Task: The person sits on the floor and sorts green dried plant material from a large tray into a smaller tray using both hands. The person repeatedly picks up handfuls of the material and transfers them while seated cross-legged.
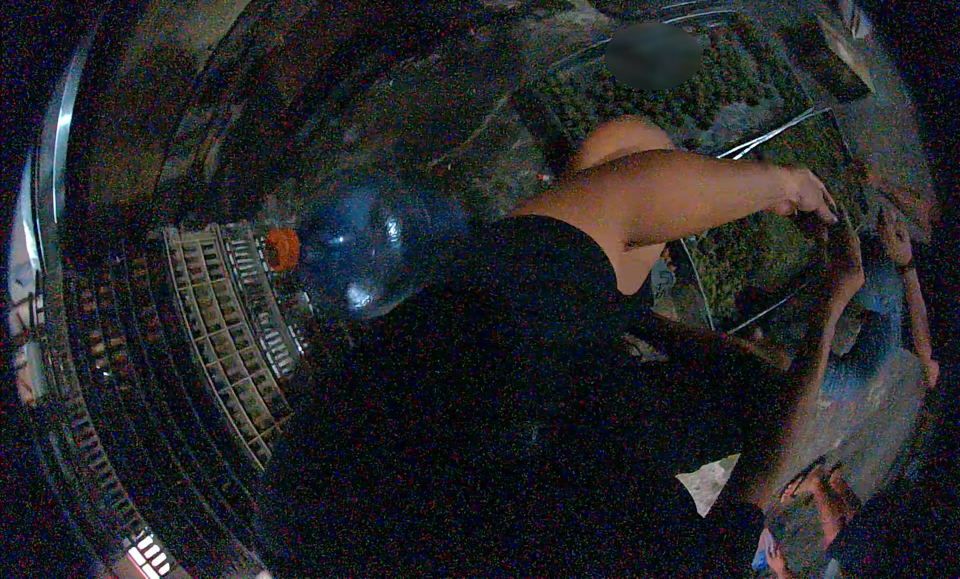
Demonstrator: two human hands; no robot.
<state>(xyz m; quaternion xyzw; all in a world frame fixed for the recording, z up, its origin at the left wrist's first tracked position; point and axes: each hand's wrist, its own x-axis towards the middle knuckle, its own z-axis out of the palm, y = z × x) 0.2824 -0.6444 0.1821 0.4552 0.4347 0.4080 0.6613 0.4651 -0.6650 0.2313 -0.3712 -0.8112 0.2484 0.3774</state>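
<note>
The picture is dark and grainy. A bare arm reaches right from the black garment, ending in what appears to be my left hand (810, 195), its fingers bent downward; whether it holds anything is unclear. A second forearm (829, 309) rises from the lower right towards it, apparently my right arm; its hand is too dim to make out and seems to meet or overlap the left fingertips. Beneath and beside them lies a dark green and brown textured mass (750, 267), crossed by pale strips (776, 134).
Another person's arm (913, 301) shows at the far right, near blue fabric (862, 339). More bare limbs (821, 504) appear at lower right. To the left are a shiny dark blue surface (367, 241), a round orange thing (283, 249) and a beige gridded structure (225, 324).
</note>
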